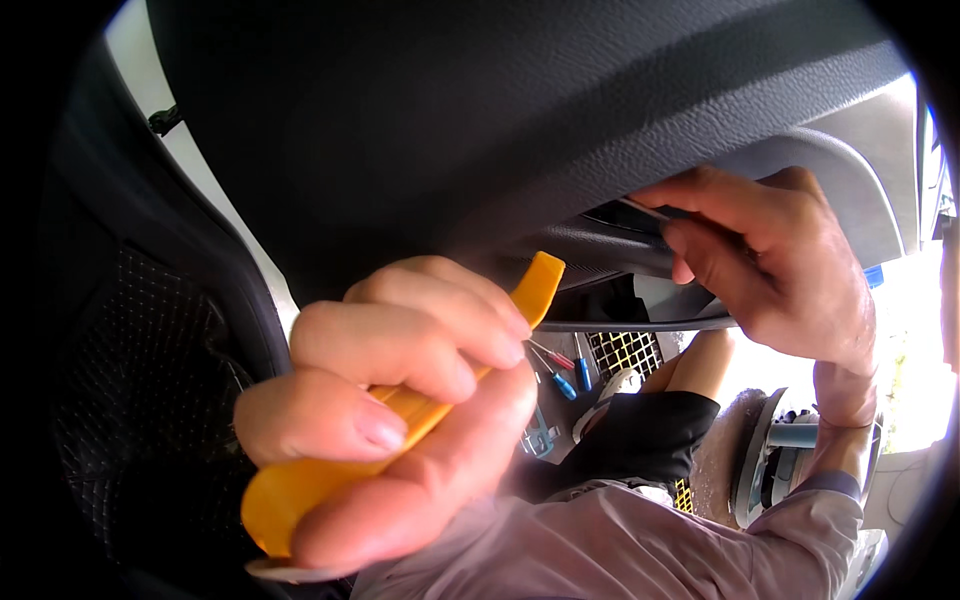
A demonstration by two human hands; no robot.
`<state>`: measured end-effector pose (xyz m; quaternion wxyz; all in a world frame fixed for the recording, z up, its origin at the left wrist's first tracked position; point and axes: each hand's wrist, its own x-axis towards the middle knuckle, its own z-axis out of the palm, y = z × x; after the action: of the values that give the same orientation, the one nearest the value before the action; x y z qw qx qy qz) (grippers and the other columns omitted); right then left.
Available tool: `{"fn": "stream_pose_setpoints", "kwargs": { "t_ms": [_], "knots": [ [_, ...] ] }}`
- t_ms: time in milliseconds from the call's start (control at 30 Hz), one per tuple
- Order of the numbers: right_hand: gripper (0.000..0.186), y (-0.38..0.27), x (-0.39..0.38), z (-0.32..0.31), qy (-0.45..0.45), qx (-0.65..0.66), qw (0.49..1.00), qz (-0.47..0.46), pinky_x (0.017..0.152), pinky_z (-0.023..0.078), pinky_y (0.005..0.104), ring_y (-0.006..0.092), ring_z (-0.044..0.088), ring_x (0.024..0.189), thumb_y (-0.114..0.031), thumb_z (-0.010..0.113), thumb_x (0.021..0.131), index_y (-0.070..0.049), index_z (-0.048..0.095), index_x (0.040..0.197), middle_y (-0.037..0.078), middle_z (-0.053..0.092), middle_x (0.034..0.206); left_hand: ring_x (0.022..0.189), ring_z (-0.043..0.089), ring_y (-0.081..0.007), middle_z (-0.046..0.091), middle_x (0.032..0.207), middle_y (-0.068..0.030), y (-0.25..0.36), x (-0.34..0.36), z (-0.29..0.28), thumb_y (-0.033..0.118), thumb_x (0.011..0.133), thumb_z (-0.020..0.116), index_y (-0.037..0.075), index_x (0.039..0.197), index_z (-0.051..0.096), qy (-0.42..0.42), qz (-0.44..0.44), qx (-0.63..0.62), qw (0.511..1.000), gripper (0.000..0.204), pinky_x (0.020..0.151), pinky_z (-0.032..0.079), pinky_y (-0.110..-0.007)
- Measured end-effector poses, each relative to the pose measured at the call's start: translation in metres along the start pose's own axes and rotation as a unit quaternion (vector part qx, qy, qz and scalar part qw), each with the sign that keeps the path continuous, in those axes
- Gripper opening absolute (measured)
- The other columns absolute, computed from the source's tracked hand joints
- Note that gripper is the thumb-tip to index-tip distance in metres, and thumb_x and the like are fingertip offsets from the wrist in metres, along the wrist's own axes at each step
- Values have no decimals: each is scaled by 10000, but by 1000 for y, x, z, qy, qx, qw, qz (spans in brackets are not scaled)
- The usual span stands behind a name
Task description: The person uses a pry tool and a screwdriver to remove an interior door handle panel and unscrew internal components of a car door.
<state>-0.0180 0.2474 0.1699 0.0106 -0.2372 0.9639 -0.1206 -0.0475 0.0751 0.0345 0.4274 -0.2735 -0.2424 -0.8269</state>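
My left hand [410, 350], close to the camera, is closed around a yellow plastic pry tool [541, 285]. The tool's narrow, bent tip points up and to the right, and its wide end lies by my thumb. Ahead is a dark textured car door panel [480, 120]. Over on the right, my right hand [785, 265] reaches to a recess in this panel, thumb and forefinger pinched at a thin silver-edged piece [645, 208]. My fingers partly hide that piece, so its kind is unclear. The pry tool's tip stays apart from the recess.
Below the panel lie blue-handled screwdrivers [583, 374] and a red-handled one [562, 360], near a yellow-and-black grid mat [625, 352]. A round-based stool [765, 455] stands at the right. Quilted dark trim [150, 370] fills the left side.
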Motion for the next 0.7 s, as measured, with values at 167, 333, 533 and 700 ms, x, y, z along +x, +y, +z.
{"fn": "stream_pose_setpoints", "kwargs": {
  "t_ms": [167,333,533,700],
  "knots": [
    [309,9,-7,-2,-33,32,999,0,598,579,296,243,740,647,100,578,903,67,692,1187,150,704,742,431,564,-164,568,701,-50,3,7,-4,618,1076,250,101,952,570,-12,-14,19,1000,621,341,487,-274],
    [351,7,-10,3,-16,-1,999,-31,602,594,312,250,743,645,130,576,862,60,717,1175,142,707,737,392,548,-149,563,648,-43,2,11,-1,589,1087,265,98,910,581,14,-7,36,999,610,318,471,-258],
    [333,4,-10,0,-33,-18,998,-58,592,590,313,245,745,643,127,603,849,54,727,1149,136,703,729,350,512,-135,542,595,-32,3,12,1,559,1092,289,106,861,577,28,0,85,996,585,293,445,-244],
    [313,-6,-5,-5,-46,-46,997,-45,561,563,309,234,740,630,112,639,840,46,734,1131,123,702,711,351,510,-132,544,594,-30,3,10,6,562,1092,282,116,843,575,51,-10,85,995,589,301,458,-257]
  ]
}}
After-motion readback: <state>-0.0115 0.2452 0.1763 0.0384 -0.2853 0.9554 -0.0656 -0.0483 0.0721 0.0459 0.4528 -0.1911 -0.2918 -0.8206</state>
